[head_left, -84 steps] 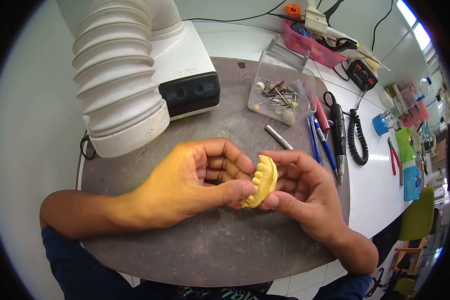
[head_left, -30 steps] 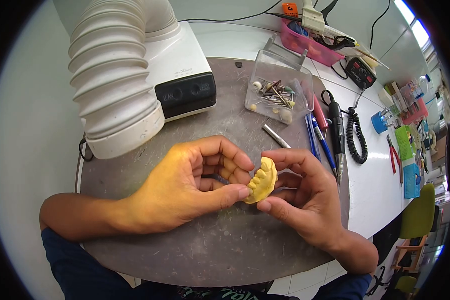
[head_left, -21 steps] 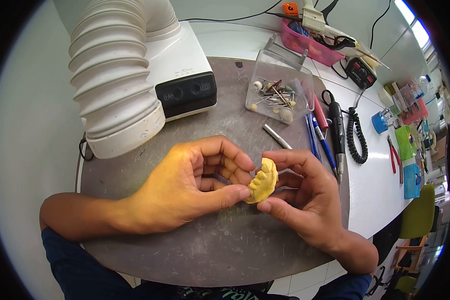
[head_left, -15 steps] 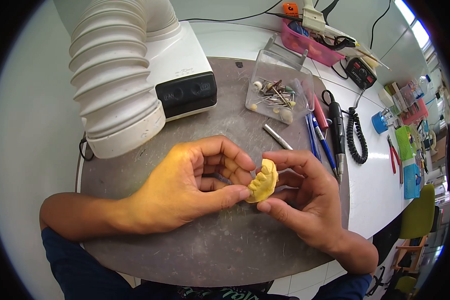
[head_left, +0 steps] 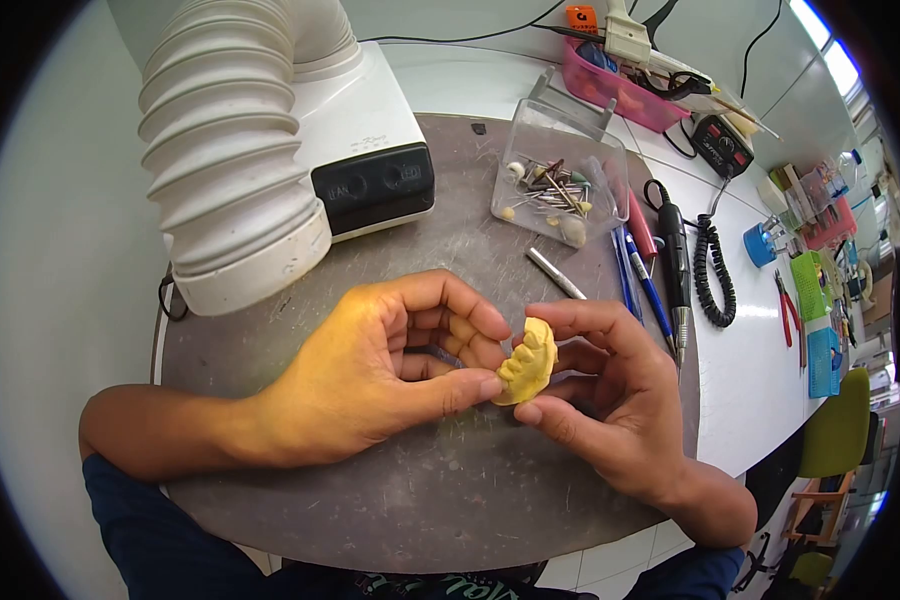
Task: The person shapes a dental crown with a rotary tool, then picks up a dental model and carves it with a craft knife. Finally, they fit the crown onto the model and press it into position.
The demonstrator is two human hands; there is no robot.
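A yellow dental cast (head_left: 530, 365) with a row of teeth is held up above the grey work mat, its teeth turned to the left. My right hand (head_left: 610, 385) grips it by thumb and fingers along its right side. From the left, my left hand (head_left: 400, 365) pinches the lower left edge with the thumb tip, its fingers curled behind. Just beyond the cast lies a short metal rod (head_left: 555, 273).
A white dust extractor (head_left: 370, 150) with a ribbed hose (head_left: 225, 150) stands at the back left. A clear box (head_left: 560, 190) holds several burs. To the right lie pens (head_left: 648, 285), a handpiece (head_left: 674, 260) with a coiled cord (head_left: 710, 270), and red pliers (head_left: 788, 310).
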